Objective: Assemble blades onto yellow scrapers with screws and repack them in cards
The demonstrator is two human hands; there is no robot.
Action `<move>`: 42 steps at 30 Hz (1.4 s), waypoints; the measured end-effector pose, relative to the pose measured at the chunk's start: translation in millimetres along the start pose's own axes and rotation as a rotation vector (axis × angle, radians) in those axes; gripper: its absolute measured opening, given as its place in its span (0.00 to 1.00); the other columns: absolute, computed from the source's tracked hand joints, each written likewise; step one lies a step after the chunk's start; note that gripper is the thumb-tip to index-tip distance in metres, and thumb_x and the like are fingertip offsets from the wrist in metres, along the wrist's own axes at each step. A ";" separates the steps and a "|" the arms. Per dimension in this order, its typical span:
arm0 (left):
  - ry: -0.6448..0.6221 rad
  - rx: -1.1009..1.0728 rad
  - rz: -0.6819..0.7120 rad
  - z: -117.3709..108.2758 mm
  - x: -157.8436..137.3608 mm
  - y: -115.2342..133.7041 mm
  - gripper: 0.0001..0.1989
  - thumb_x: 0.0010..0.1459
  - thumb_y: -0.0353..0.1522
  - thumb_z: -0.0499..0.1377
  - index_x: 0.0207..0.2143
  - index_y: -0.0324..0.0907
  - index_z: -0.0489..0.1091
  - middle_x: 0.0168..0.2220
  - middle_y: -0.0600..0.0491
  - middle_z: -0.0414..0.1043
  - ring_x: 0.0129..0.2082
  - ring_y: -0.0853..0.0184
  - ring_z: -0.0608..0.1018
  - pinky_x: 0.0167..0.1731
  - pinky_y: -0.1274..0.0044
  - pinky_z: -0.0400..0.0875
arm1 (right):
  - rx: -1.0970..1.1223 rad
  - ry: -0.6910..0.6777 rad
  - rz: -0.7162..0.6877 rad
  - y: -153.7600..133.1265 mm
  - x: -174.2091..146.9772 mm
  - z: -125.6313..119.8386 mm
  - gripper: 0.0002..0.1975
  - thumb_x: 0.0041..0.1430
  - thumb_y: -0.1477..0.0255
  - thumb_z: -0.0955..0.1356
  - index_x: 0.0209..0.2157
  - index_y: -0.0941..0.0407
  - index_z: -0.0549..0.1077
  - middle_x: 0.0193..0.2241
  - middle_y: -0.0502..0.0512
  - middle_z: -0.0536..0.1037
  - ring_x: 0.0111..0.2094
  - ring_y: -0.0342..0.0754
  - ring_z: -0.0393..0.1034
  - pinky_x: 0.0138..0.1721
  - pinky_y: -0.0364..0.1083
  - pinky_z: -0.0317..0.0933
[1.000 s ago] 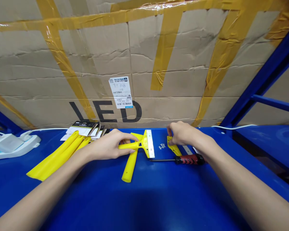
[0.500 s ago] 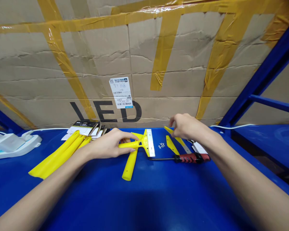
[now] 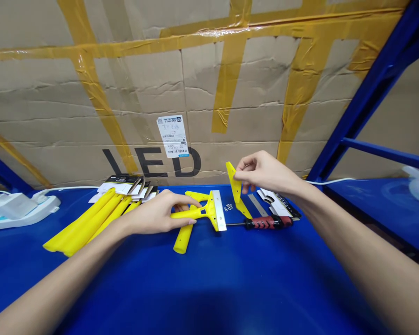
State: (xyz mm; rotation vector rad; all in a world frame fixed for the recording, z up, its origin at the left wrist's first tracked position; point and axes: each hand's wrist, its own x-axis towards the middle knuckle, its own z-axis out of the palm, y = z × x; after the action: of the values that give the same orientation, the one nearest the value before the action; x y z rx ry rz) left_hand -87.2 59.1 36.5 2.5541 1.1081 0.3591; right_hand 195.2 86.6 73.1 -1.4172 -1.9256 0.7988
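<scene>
My left hand (image 3: 158, 214) grips the handle of a yellow scraper (image 3: 199, 212) whose head carries a metal blade (image 3: 219, 217); it rests on the blue table (image 3: 209, 279). A second yellow handle (image 3: 182, 236) lies under it, pointing toward me. My right hand (image 3: 265, 173) pinches a flat yellow plastic strip (image 3: 235, 183) and holds it upright above the table, just right of the scraper head. Another yellow strip (image 3: 243, 210) lies below it. A screwdriver with a red and black handle (image 3: 267, 223) lies beside it, next to small screws (image 3: 227, 208).
Several long yellow handles (image 3: 87, 222) lie at the left, with packaged cards (image 3: 125, 185) behind them. A white power strip (image 3: 17, 210) sits at far left. Blades and packaging (image 3: 275, 204) lie at the right. A taped cardboard box (image 3: 195, 93) forms the back; blue frame posts (image 3: 370, 88) rise at right.
My right hand has lifted a yellow strip off the table and raised it upright, moving left toward the scraper head. My left hand stays on the scraper handle.
</scene>
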 end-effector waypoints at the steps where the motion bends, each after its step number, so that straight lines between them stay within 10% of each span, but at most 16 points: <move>1: -0.003 -0.004 -0.004 1.2 -1.6 2.4 0.21 0.61 0.44 0.63 0.52 0.44 0.77 0.41 0.50 0.82 0.36 0.62 0.80 0.36 0.76 0.69 | 0.069 -0.019 -0.004 2.7 -4.4 -0.1 0.08 0.51 0.73 0.71 0.20 0.55 0.71 0.16 0.52 0.76 0.21 0.45 0.74 0.21 0.42 0.61; 10: -0.018 -0.027 -0.051 7.8 -9.3 24.1 0.20 0.62 0.43 0.63 0.51 0.42 0.77 0.37 0.52 0.81 0.33 0.65 0.78 0.34 0.77 0.66 | 0.718 -0.107 0.104 52.5 -31.8 7.7 0.13 0.42 0.70 0.73 0.15 0.57 0.66 0.27 0.62 0.84 0.11 0.36 0.59 0.14 0.41 0.51; 16: -0.021 -0.038 -0.046 12.4 -9.9 26.0 0.20 0.63 0.42 0.62 0.53 0.43 0.76 0.31 0.55 0.78 0.28 0.68 0.74 0.31 0.78 0.63 | 0.957 -0.019 0.157 68.0 -34.5 9.2 0.14 0.43 0.69 0.78 0.20 0.57 0.71 0.23 0.51 0.78 0.14 0.33 0.51 0.15 0.38 0.53; 28: -0.044 -0.115 -0.036 16.9 -10.5 24.7 0.18 0.63 0.41 0.62 0.53 0.44 0.75 0.31 0.55 0.78 0.28 0.69 0.75 0.29 0.78 0.63 | 0.943 -0.027 0.245 66.6 -41.4 18.5 0.27 0.36 0.71 0.84 0.39 0.55 0.76 0.28 0.47 0.81 0.26 0.38 0.71 0.27 0.38 0.63; 42: -0.019 -0.108 -0.006 15.7 -8.5 24.6 0.17 0.63 0.40 0.62 0.52 0.43 0.76 0.29 0.57 0.76 0.26 0.71 0.72 0.28 0.79 0.61 | 0.590 -0.101 0.178 48.4 -49.7 40.3 0.22 0.37 0.65 0.83 0.31 0.56 0.72 0.18 0.46 0.79 0.20 0.39 0.69 0.21 0.38 0.58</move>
State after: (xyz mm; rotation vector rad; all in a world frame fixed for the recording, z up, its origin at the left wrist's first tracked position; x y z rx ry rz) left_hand -71.1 33.9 31.1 2.4547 1.0601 0.3816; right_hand 205.0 46.1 4.5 -1.1961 -1.4608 1.4067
